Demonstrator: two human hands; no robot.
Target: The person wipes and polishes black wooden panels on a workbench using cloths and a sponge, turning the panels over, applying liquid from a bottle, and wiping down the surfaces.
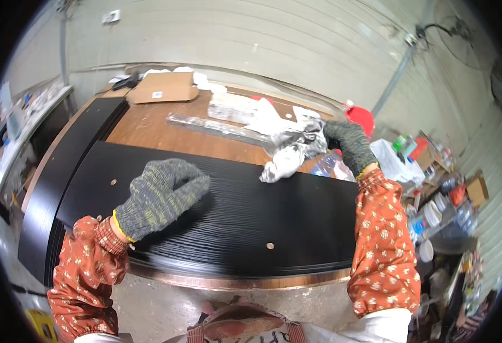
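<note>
A glossy black wood-grained panel (234, 206) lies across the table in front of me, with two small round brownish spots on its face. Over its left part is my left hand (162, 197) in a grey-green knitted glove, fingers curled together; whatever they may hold is hidden. Beyond the panel's far right edge, my right hand (347, 146), gloved alike, closes on a crumpled white rag (288, 157) with dark stains. The rag hangs partly over the panel's far edge. Beside that hand lies a clear plastic bottle (325, 166).
More black panels (62, 188) are stacked at left. On the brown tabletop (142, 131) are a cardboard box (162, 88), a long wrapped bar (216, 128) and a white block (232, 108). At right, shelves hold several bottles and tubs (428, 214). A fan (462, 37) hangs upper right.
</note>
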